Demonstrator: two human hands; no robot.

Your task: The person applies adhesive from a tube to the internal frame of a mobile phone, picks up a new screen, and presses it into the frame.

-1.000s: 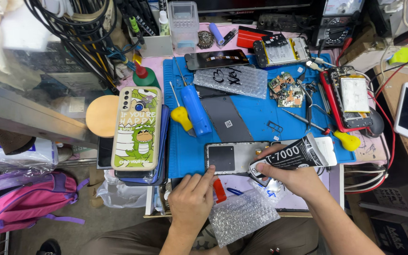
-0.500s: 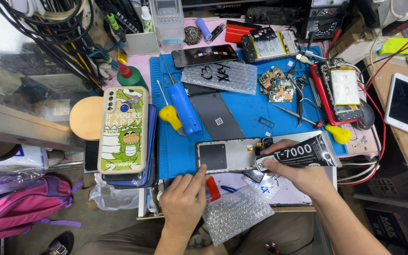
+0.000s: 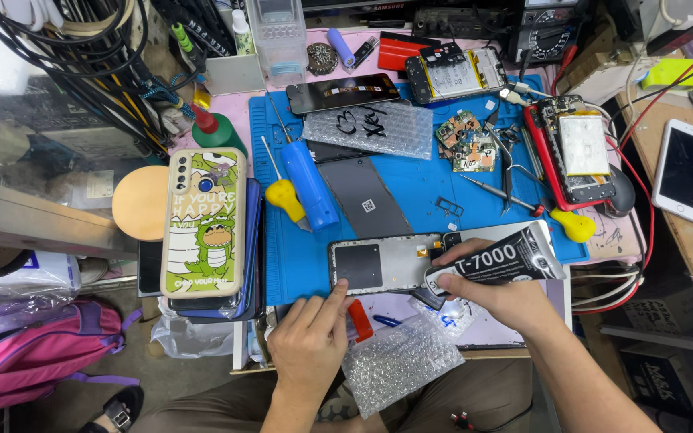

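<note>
An opened phone frame (image 3: 378, 264) lies flat at the near edge of a blue work mat (image 3: 419, 188). My left hand (image 3: 308, 345) rests below it, the forefinger pressing on the frame's lower left corner. My right hand (image 3: 495, 293) grips a black glue tube (image 3: 497, 261) laid slantwise, with its tip at the frame's right end. A red-handled tool (image 3: 358, 319) and a piece of bubble wrap (image 3: 401, 361) lie just under my hands.
On the mat lie a blue screwdriver (image 3: 308, 184), a yellow-handled one (image 3: 284, 196), a grey back cover (image 3: 365, 196), circuit boards (image 3: 465, 140) and tweezers. A cartoon phone case (image 3: 206, 220) tops a stack at left. A red opened phone (image 3: 575, 152) and a white phone (image 3: 683, 170) lie right. Cables hang top left.
The view has shifted while my hands stay on the frame. The glue tube's tip has moved slightly right along the frame, and my left forefinger keeps pressing its lower left corner.
</note>
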